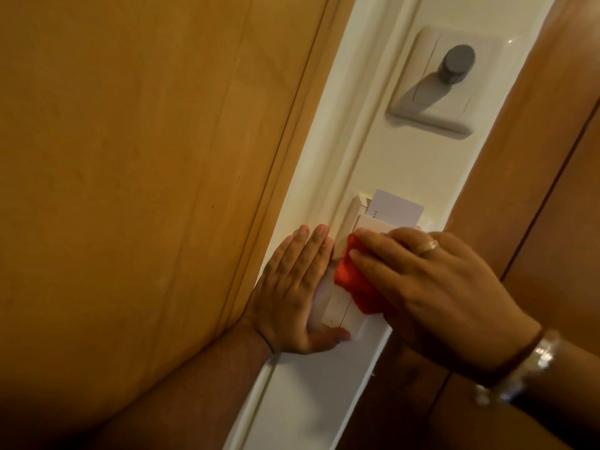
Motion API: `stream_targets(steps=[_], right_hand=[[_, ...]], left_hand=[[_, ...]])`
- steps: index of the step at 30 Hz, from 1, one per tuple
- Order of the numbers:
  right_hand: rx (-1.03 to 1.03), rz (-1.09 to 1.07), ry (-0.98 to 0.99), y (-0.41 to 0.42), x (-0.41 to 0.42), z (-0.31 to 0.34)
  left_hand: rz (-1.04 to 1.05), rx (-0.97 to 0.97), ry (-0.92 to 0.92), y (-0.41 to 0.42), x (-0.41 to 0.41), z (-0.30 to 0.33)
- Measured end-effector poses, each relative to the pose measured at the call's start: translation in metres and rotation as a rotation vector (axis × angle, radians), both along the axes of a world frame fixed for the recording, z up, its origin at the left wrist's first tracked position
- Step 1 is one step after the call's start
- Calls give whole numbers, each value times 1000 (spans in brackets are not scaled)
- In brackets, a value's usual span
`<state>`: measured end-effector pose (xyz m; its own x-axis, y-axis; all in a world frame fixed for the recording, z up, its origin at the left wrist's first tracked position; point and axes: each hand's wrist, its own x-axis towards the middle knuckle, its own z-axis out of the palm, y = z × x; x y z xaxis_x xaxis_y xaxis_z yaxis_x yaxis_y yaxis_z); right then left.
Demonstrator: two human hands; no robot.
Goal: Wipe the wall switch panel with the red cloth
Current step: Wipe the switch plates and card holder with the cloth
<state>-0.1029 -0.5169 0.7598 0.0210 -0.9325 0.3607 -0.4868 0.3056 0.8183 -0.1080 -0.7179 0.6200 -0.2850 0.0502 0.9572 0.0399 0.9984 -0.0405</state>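
A white wall switch panel (337, 315) sits on a narrow white strip of wall between two wooden surfaces. My right hand (431, 293) presses a bunched red cloth (354, 280) flat against the panel's upper part, and most of the cloth is hidden under my fingers. My left hand (292, 293) lies flat and open on the wall at the panel's left edge, its thumb under the panel's lower corner. Just above the cloth is a white key-card holder (358, 219) with a white card (397, 209) standing in its slot.
Higher up the white strip is a second white switch plate (435, 102) with a grey round knob (459, 63). A wooden door or panel (146, 157) fills the left. Wooden trim (535, 173) borders the right. My right wrist wears a shiny bracelet (526, 368).
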Motion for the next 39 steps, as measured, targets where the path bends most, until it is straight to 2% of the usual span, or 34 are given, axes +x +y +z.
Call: stream_targets(steps=[3,8,13,17,22,26,31,36,39], right_hand=[[-70,-27,1,-12,8,17],[93,-111,41,-26,17,5],[-39,-74,30,-32,18,30],[127,-50,47,-15,11,9],[-5,49,40,-8,5,22],[133,30,41,12,1,0],[-91,64,0,11,0,14],[-11,24,-18,23,-7,-7],[-138,41,-28,31,-10,11]], left_hand=[[-5,18,-17,0,1,1],[-46,37,4,4,2,1],[-68,58,-24,3,3,1],[-16,31,4,3,0,0],[-13,23,14,3,1,-1],[17,13,-1,2,2,-2],[23,17,5,4,2,0],[32,5,21,2,-1,-2],[44,5,23,1,-1,-3]])
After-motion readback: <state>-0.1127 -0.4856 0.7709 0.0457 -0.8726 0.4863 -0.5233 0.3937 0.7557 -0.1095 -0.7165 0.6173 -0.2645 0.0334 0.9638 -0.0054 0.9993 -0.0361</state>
